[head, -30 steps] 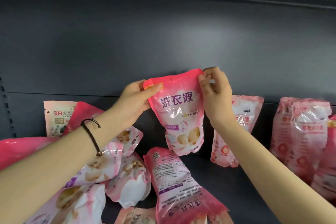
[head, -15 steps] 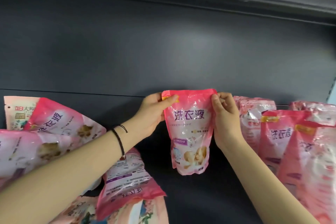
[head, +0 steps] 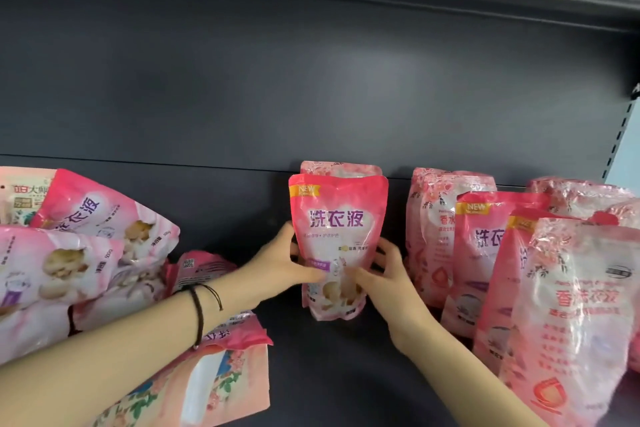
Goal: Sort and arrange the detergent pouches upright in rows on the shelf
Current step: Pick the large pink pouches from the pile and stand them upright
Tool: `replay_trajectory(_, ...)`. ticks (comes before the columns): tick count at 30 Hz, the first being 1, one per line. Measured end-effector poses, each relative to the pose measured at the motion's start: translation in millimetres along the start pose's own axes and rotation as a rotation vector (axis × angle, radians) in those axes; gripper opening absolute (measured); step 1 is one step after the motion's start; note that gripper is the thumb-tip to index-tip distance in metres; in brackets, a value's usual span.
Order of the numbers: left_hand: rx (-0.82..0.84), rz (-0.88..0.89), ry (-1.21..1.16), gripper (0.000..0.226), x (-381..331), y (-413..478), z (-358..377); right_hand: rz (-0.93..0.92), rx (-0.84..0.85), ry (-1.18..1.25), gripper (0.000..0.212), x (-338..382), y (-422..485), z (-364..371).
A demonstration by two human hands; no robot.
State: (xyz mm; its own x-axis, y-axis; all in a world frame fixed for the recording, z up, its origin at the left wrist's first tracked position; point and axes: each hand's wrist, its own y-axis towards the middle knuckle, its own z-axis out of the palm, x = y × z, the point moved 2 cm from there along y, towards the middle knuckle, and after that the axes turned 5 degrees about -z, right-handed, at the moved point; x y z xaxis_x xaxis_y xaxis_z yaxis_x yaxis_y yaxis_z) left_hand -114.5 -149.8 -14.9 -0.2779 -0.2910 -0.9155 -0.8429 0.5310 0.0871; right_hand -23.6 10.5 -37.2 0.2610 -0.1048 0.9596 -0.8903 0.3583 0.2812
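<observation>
A pink detergent pouch (head: pixel 337 218) with purple lettering stands upright on the dark shelf (head: pixel 346 374), in front of a paler pink pouch (head: pixel 337 168) whose top shows behind it. My left hand (head: pixel 280 267) grips its lower left side, and my right hand (head: pixel 377 270) grips its lower right side. On the right, several pink pouches (head: pixel 485 253) stand upright in rows. At the left, other pouches (head: pixel 79 253) lie in a loose heap.
A peach floral pouch (head: pixel 194 385) lies flat at the front left under my left forearm. The shelf's dark back panel (head: pixel 311 97) rises behind everything. A slotted upright (head: pixel 620 142) edges the shelf at the right.
Both hands have lowered the pouch onto the shelf in front of the paler pouch and slid from its top corners down to its lower sides. The view has shifted right.
</observation>
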Motion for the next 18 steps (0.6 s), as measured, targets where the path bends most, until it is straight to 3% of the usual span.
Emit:
replay_trajectory(3, -0.034, -0.012, 0.085, 0.071, 7.5, -0.4, 6.4, 0.079, 0.069, -0.083, 0.065, -7.3, 0.6, -1.9)
replay_trajectory(9, -0.021, 0.016, 0.088, 0.069, 2.7, 7.7, 15.9, 0.059, 0.018, -0.176, 0.056, -7.5, 9.8, -3.9)
replay_trajectory(13, 0.014, -0.024, 0.267, 0.06, -5.8, 0.6, 9.7, 0.008, -0.022, -0.292, 0.066, -6.3, 4.5, -5.0)
replay_trajectory(15, 0.067, -0.05, 0.537, 0.051, -13.0, -12.3, -4.8, -0.141, -0.112, -0.411, 0.072, 4.0, -3.6, -8.2)
replay_trajectory(18, -0.005, 0.064, 1.026, 0.04, -21.7, -42.5, -39.0, -0.611, -0.12, -0.832, 0.057, 38.6, -20.0, -9.4)
